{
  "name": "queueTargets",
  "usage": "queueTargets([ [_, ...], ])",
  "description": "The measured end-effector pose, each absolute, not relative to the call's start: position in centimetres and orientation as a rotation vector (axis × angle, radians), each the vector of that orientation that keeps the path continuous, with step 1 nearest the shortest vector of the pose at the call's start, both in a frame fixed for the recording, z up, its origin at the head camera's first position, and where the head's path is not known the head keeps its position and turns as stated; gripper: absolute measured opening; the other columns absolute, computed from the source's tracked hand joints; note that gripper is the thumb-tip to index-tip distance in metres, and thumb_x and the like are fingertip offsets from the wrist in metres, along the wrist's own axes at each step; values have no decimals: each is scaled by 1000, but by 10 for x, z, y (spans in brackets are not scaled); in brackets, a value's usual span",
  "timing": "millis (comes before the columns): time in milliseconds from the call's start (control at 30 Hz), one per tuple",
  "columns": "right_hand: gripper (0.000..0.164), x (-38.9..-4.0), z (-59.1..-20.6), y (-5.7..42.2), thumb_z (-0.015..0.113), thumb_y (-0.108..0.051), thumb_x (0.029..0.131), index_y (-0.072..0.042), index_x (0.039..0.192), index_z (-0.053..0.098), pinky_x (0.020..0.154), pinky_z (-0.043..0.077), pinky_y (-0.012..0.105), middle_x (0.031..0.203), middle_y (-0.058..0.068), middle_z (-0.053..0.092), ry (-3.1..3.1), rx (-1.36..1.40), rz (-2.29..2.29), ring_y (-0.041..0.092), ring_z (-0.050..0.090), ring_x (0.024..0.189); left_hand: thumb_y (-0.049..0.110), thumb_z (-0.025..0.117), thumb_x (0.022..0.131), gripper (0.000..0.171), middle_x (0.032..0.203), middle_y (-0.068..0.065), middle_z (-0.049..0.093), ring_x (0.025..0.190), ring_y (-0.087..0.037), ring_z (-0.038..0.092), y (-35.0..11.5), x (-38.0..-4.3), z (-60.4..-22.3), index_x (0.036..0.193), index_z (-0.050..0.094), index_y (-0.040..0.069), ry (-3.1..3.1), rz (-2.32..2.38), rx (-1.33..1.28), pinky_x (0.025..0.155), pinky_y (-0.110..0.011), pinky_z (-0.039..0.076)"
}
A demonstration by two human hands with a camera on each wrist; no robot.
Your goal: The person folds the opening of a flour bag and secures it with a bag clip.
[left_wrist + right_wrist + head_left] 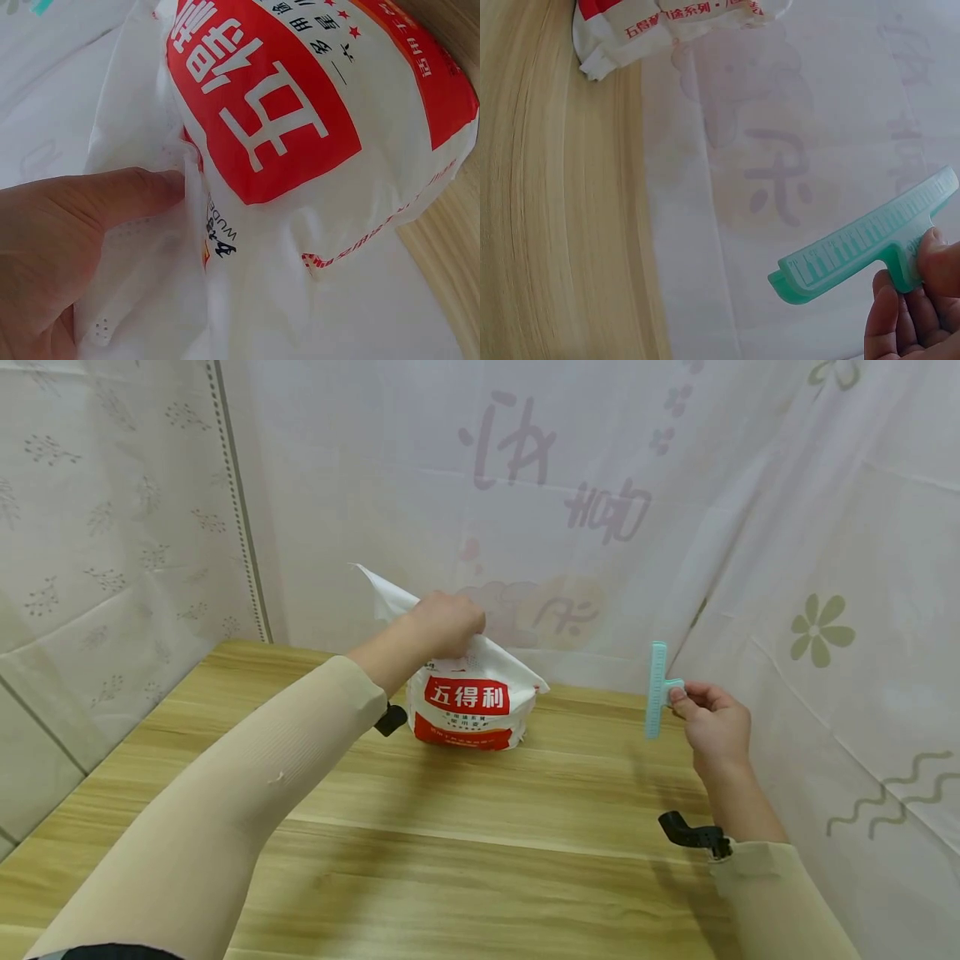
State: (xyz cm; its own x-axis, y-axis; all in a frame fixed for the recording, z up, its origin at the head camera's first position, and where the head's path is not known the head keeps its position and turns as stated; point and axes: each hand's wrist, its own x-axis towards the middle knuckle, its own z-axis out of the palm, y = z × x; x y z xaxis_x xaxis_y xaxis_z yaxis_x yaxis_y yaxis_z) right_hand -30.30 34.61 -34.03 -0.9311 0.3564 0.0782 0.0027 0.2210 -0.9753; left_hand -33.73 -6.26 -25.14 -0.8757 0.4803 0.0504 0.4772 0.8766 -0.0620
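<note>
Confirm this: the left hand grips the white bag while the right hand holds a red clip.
Not red: the right wrist view shows that the clip is turquoise. The left hand grips the white bag while the right hand holds the clip.

R grip (922, 311) & bag (652, 30) partly cut off by edges, R wrist cam

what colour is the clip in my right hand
The clip is turquoise green, best seen in the right wrist view.

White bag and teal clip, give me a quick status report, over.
Left hand gripping white bag near its top. Right hand pinching teal clip, apart from bag. Bag on table. No obstruction seen between them.
</note>
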Motion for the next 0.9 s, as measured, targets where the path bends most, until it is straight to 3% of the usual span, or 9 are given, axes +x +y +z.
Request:
queueTargets([
  [433, 15, -304, -333, 341, 79, -21, 102, -9, 109, 73, 75, 57, 10, 94, -9, 68, -2141, -324, 1845, 5, 68, 85, 28, 83, 90, 27, 101, -5, 77, 92, -25, 73, -72, -336, -245, 111, 76, 13, -2933, 123, -580, 90, -48, 60],
  [633, 15, -304, -329, 340, 80, -22, 101, -10, 108, 72, 72, 53, 11, 96, -8, 68, -2140, -319, 1825, 7, 67, 89, 38, 85, 90, 37, 101, -5, 77, 92, -25, 73, -74, -337, -242, 115, 75, 13, -2911, 174, -559, 89, -48, 60],
  [900, 16, -310, -321, 331, 79, -24, 102, -13, 110, 72, 72, 52, 9, 99, -7, 64, -2211, -275, 1710, 8, 59, 94, 39, 86, 89, 36, 99, -5, 76, 90, -25, 73, -76, -336, -241, 111, 76, 13, -2905, 155, -560, 84, -45, 62],
])
